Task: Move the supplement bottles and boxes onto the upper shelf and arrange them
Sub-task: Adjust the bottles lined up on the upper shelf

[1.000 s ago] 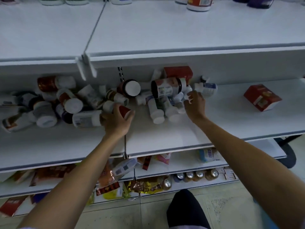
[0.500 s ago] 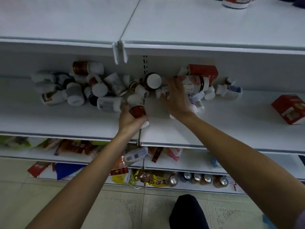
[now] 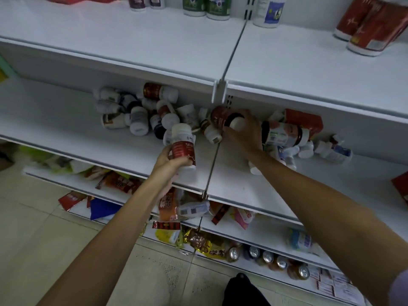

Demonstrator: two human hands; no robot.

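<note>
A heap of supplement bottles (image 3: 141, 115) lies tumbled on the middle shelf (image 3: 66, 138). My left hand (image 3: 170, 164) holds a white bottle with a red label (image 3: 183, 146) upright, just above the shelf's front edge. Among the pile, my right hand (image 3: 245, 133) is closed around a dark red bottle with a white cap (image 3: 223, 117). A large bottle lying on its side (image 3: 284, 134) and a red box (image 3: 304, 122) sit right of that hand. The upper shelf (image 3: 136, 43) carries standing bottles (image 3: 205, 6) along its back.
Two red and white containers (image 3: 371, 25) lean at the upper shelf's right end. Another red box (image 3: 400, 191) shows at the middle shelf's far right. Snack packets (image 3: 123, 184) and cans (image 3: 267, 257) fill the lower shelves. A vertical divider (image 3: 234, 49) splits the shelf bays.
My left hand has lifted its red-labelled bottle upright off the shelf. My right hand has shifted left and gripped the dark red bottle. The view has swung left and up, showing the upper shelf.
</note>
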